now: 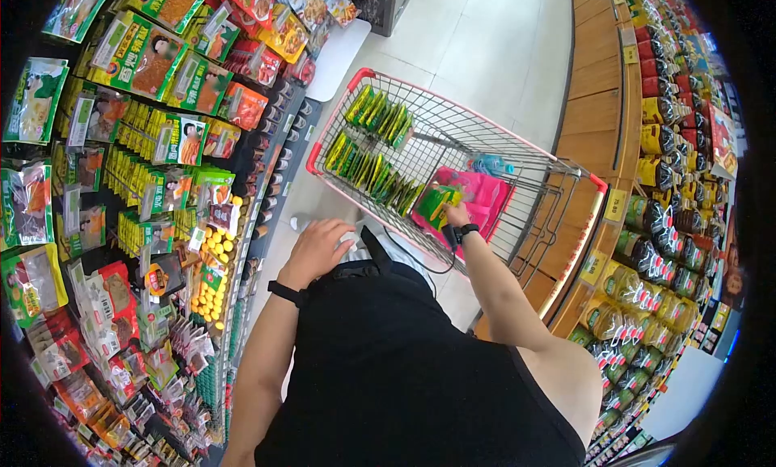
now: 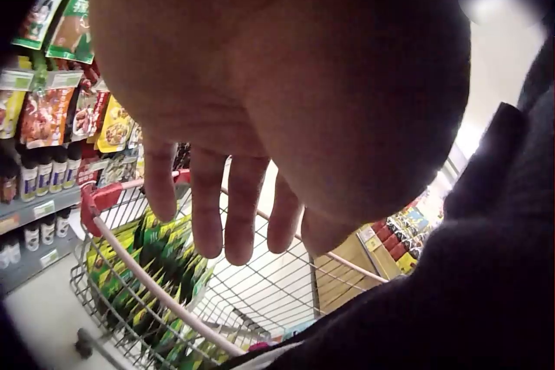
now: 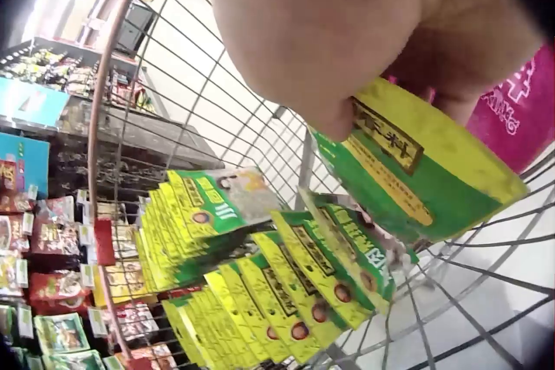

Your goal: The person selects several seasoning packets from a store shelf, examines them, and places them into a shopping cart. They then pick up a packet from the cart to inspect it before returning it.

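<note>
My right hand (image 1: 458,216) is inside a wire shopping cart (image 1: 361,79), pinching the yellow top of a green-and-yellow seasoning packet (image 3: 408,170). Below that packet, similar packets stand in two rows, one row (image 1: 378,113) along the far side and another row (image 1: 364,170) nearer me. A bright pink bag (image 1: 491,196) lies beside the right hand in the cart. My left hand (image 1: 319,247) hovers outside the cart's near side, close to my waist, holding nothing. In the left wrist view its fingers (image 2: 208,214) hang down, nearly straight and spread.
A bluish clear plastic item (image 1: 491,165) lies behind the pink bag. Shelves of hanging packets (image 1: 145,59) rise on the left, with small bottles (image 1: 279,115) at their edge. A wooden display (image 1: 594,79) with rows of jars and bottles (image 1: 647,285) borders the right. Pale floor tiles (image 1: 477,31) lie ahead.
</note>
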The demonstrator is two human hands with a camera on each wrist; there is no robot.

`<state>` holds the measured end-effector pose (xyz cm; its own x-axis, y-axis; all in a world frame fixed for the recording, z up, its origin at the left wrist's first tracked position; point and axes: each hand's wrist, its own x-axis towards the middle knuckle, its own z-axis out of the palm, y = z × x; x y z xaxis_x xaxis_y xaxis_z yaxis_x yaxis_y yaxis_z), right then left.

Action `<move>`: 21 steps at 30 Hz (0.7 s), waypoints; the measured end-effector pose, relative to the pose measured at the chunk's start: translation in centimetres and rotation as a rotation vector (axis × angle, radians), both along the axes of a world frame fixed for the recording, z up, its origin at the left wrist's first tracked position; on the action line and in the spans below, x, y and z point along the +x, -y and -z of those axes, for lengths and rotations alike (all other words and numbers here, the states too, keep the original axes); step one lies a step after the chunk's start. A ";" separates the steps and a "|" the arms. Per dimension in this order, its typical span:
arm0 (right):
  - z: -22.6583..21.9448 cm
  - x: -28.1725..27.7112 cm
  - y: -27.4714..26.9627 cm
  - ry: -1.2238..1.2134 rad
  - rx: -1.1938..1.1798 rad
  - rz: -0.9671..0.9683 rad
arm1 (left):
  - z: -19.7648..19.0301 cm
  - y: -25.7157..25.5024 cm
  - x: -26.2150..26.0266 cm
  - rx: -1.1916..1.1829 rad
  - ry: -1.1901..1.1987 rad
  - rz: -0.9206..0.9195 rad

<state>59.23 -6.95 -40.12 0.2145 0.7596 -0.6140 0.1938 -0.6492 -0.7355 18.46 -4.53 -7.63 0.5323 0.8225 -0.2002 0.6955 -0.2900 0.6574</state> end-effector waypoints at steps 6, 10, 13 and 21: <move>2.0 -2.9 -0.6 0.065 -0.041 0.034 | 0.3 0.0 -0.2 -0.015 -0.036 0.015; 3.2 -4.3 -0.7 0.171 -0.006 -0.106 | 0.5 -0.2 0.1 -0.014 -0.042 0.023; 1.6 -5.5 -0.4 0.006 -0.106 -0.014 | 0.9 -0.1 0.5 -0.015 -0.064 0.038; 5.3 -7.1 1.1 -0.470 -0.139 0.283 | 1.2 0.4 0.6 0.015 -0.096 0.083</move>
